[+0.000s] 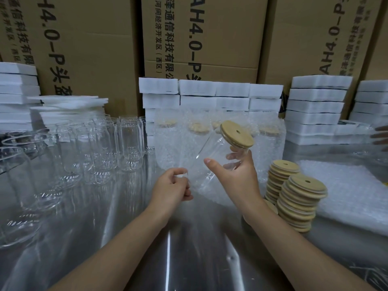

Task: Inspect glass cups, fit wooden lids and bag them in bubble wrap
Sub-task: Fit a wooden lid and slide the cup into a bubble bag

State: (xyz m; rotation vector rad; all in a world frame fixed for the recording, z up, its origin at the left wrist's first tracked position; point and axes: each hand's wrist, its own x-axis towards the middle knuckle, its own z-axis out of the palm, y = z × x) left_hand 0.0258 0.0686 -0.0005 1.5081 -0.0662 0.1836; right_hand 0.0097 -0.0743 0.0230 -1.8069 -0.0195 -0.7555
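Gripping glass cup [212, 156] in right hand [237, 177], pinching bubble-wrap bag [199, 185] in left hand [174, 185]. Working beside lid stacks [300, 202] at worktop's [189, 248] right edge.

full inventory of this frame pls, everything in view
cup: 1, clear glass, tilted in the air at centre, lidded
lid: 1, light wood with a hole, on the held cup
bare cups: many, clear, upright on the left of the table
bagged cups: at least 4, in white bubble wrap, back centre
lid stacks: 2 tall stacks, light wood, right of centre
bubble wrap: 1 pile, white, far right
foam blocks: many, white, stacked along the back
boxes: several, brown cardboard, behind everything
table: 1, shiny metal
other hand: 1, right edge, someone else's
left hand: fingers curled at the cup's base; grip unclear
right hand: holds the cup below the lid
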